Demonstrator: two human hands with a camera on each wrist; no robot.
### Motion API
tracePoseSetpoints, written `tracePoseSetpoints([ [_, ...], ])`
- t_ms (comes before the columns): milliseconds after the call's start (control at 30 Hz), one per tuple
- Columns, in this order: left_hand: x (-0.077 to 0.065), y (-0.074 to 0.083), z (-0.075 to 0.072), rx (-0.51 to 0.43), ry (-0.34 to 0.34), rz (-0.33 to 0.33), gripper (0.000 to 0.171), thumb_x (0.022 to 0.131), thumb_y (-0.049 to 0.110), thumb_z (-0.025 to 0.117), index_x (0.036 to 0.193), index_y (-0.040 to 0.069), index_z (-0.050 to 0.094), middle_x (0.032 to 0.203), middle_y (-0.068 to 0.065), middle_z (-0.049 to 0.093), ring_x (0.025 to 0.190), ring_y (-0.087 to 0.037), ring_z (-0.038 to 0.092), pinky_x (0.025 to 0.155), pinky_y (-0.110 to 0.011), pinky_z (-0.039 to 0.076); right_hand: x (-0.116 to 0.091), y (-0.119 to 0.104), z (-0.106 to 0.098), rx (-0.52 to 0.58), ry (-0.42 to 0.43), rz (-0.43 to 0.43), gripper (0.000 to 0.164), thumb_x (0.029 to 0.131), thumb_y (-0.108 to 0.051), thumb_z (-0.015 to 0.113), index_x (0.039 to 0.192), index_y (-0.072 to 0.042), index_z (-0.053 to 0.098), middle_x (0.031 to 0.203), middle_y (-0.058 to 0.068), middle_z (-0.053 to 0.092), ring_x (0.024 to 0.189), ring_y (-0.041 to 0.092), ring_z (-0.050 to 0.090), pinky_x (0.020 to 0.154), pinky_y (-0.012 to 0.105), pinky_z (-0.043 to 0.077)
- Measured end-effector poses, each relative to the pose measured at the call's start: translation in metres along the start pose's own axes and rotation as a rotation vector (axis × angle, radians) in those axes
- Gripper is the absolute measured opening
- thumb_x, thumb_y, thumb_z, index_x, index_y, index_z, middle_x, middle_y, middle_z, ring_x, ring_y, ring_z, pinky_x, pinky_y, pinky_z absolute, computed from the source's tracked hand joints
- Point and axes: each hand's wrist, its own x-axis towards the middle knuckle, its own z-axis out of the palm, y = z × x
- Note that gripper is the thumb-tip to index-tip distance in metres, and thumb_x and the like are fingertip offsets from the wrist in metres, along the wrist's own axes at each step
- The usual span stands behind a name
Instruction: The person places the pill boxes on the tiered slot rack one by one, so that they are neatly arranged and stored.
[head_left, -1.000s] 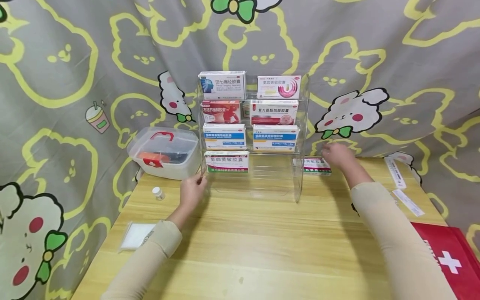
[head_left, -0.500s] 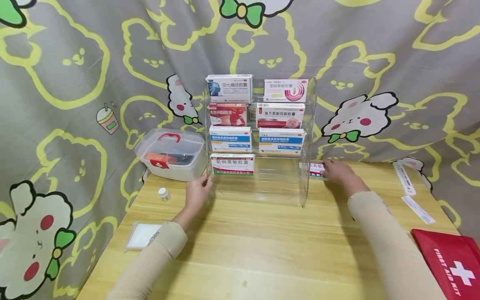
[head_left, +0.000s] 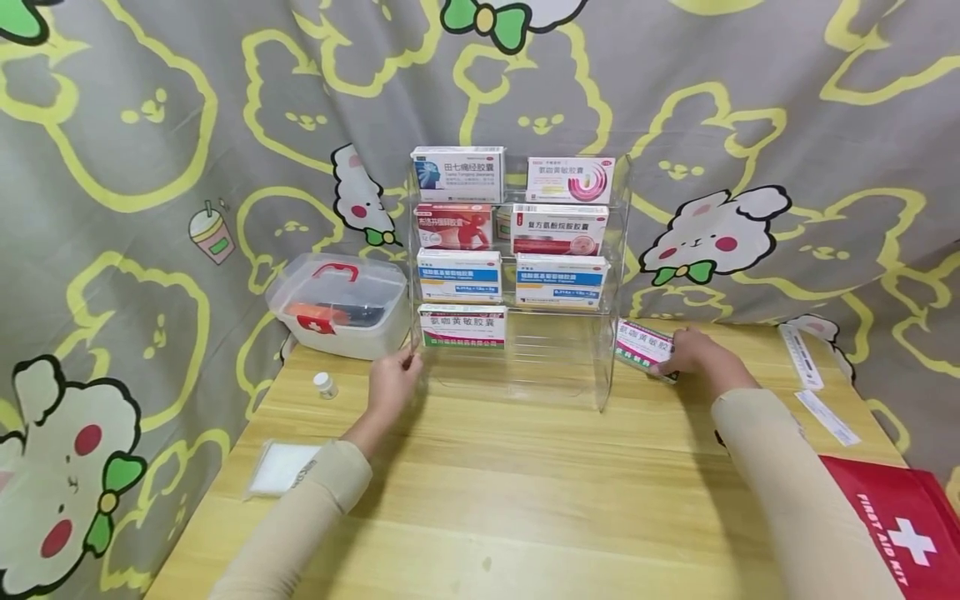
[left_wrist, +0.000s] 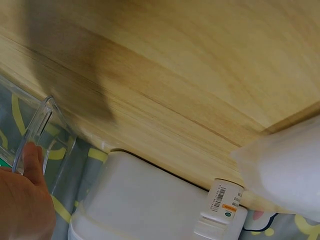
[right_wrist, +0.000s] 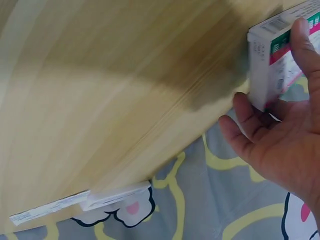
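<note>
A clear tiered display rack (head_left: 555,358) stands on the table with medicine boxes in its tiers. The left hand (head_left: 393,385) pinches the rack's lower left edge; in the left wrist view its thumb presses on the clear side panel (left_wrist: 36,131). To the right of the rack, the right hand (head_left: 697,357) grips the right end of a white, pink and green medicine box (head_left: 642,343), which is tilted. In the right wrist view the thumb lies on the front of that box (right_wrist: 260,65). A similar medicine box (head_left: 462,327) sits in the bottom tier's left side.
A translucent first-aid box (head_left: 341,304) with a red handle stands left of the rack. Nearby are a small white bottle (head_left: 325,384) and a white packet (head_left: 281,468). On the right lie two white strip packs (head_left: 799,357) and a red first aid kit pouch (head_left: 896,517).
The right hand has reached the medicine box beside the rack, gripped it and drawn it slightly right and forward, tilting it. The left hand stays on the rack's edge.
</note>
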Motion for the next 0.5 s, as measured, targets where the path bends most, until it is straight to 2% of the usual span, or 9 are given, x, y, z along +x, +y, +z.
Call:
tracePoseSetpoints([
  [67, 0.000, 0.000, 0.000, 0.001, -0.004, 0.001, 0.023, 0.084, 0.005, 0.062, 0.105, -0.002, 0.069, 0.077, -0.017, 0.070, 0.051, -0.016, 0.054, 0.046, -0.023, 0.048, -0.002, 0.003, 0.001, 0.015, 0.026, -0.007, 0.088, 0.075, -0.042, 0.075, 0.122, 0.022, 0.036, 0.122, 0.044, 0.030, 0.103, 0.048, 0.042, 0.098, 0.060, 0.034],
  [167, 0.000, -0.001, 0.001, 0.015, -0.002, 0.013, 0.023, 0.084, 0.005, 0.062, 0.105, -0.001, 0.070, 0.076, -0.017, 0.070, 0.051, -0.016, 0.055, 0.047, -0.025, 0.049, -0.008, 0.010, 0.000, 0.090, 0.089, -0.065, 0.082, 0.077, -0.030, 0.075, 0.130, 0.018, 0.034, 0.127, 0.044, 0.033, 0.112, 0.054, 0.039, 0.099, 0.063, 0.030],
  [267, 0.000, -0.001, 0.001, 0.028, 0.002, 0.020, 0.023, 0.084, 0.006, 0.062, 0.105, -0.001, 0.070, 0.076, -0.018, 0.070, 0.052, -0.018, 0.057, 0.049, -0.027, 0.050, -0.019, 0.016, -0.007, 0.145, 0.147, -0.128, 0.066, 0.081, -0.023, 0.072, 0.129, 0.012, 0.042, 0.121, 0.038, 0.047, 0.107, 0.051, 0.046, 0.092, 0.062, 0.038],
  [367, 0.000, -0.001, 0.000, 0.029, 0.007, 0.026, 0.024, 0.084, 0.006, 0.062, 0.106, -0.001, 0.069, 0.078, -0.018, 0.071, 0.054, -0.020, 0.059, 0.050, -0.028, 0.052, -0.034, 0.016, -0.020, 0.209, 0.172, -0.134, 0.056, 0.084, -0.024, 0.069, 0.126, 0.007, 0.049, 0.108, 0.031, 0.057, 0.093, 0.039, 0.056, 0.078, 0.052, 0.047],
  [500, 0.000, -0.001, 0.001, 0.011, 0.008, 0.023, 0.025, 0.084, 0.005, 0.061, 0.107, 0.000, 0.069, 0.079, -0.019, 0.070, 0.054, -0.020, 0.059, 0.049, -0.028, 0.052, -0.057, 0.009, -0.042, 0.218, 0.241, -0.115, 0.051, 0.085, -0.029, 0.069, 0.123, 0.001, 0.055, 0.100, 0.021, 0.061, 0.083, 0.028, 0.058, 0.066, 0.037, 0.050],
])
